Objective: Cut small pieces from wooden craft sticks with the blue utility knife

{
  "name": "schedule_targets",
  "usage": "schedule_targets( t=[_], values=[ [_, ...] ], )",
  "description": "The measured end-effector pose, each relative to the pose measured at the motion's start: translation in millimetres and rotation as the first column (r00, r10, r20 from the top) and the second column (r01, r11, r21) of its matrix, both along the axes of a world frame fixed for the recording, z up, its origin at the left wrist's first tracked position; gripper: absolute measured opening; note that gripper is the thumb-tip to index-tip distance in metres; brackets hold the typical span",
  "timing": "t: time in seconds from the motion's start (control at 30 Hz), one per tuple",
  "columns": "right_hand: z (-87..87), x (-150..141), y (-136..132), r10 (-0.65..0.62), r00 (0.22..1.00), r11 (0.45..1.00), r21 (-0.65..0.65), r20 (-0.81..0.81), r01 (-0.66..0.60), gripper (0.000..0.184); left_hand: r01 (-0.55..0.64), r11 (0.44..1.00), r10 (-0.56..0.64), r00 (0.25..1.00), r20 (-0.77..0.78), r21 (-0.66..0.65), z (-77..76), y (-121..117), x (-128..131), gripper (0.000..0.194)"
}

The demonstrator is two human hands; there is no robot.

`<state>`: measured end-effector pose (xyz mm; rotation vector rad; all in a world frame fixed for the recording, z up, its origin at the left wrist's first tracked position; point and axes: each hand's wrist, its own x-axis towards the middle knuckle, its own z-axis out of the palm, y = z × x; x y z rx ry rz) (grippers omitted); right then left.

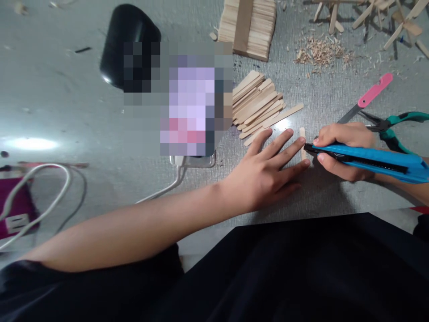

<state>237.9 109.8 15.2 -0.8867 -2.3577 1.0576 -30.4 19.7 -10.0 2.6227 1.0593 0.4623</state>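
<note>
My left hand (268, 167) lies palm down on the grey table, fingers spread, with fingertips on a short wooden craft stick (302, 133). In my right hand (345, 147) is a blue box cutter (382, 157), closed in my fingers and thumb. Its black front end meets the stick beside my left fingertips; the blade itself is too small to make out. A loose pile of craft sticks (258, 103) lies just beyond my left fingers. Past my right hand sits a pink-handled blade tool (375, 91), partly hidden behind that hand.
Green-handled pliers (389, 123) lie right of my right hand. Farther back are a banded craft stick bundle (254, 27), wood shavings (321, 51) and stick assemblies (372, 13). At left are a black rounded object (129, 44), a blurred-out phone-like item (191, 103) and a white cable (67, 179).
</note>
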Motion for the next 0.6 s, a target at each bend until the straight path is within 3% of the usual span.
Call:
schedule_targets(
  t=[0.27, 0.6],
  values=[
    [9.7, -3.2, -3.2, -0.085, 0.996, 0.994, 0.063, 0.012, 0.084, 0.012, 0.003, 0.999, -0.003, 1.0, -0.013, 0.049, -3.4, 0.8, -0.9, 0.048],
    [15.2, -3.7, 3.1, -0.192, 0.978, 0.975, -0.099, 0.075, 0.199, 0.018, 0.005, 0.998, -0.003, 1.0, -0.025, 0.065, -3.6, 1.1, -0.3, 0.046]
  ],
)
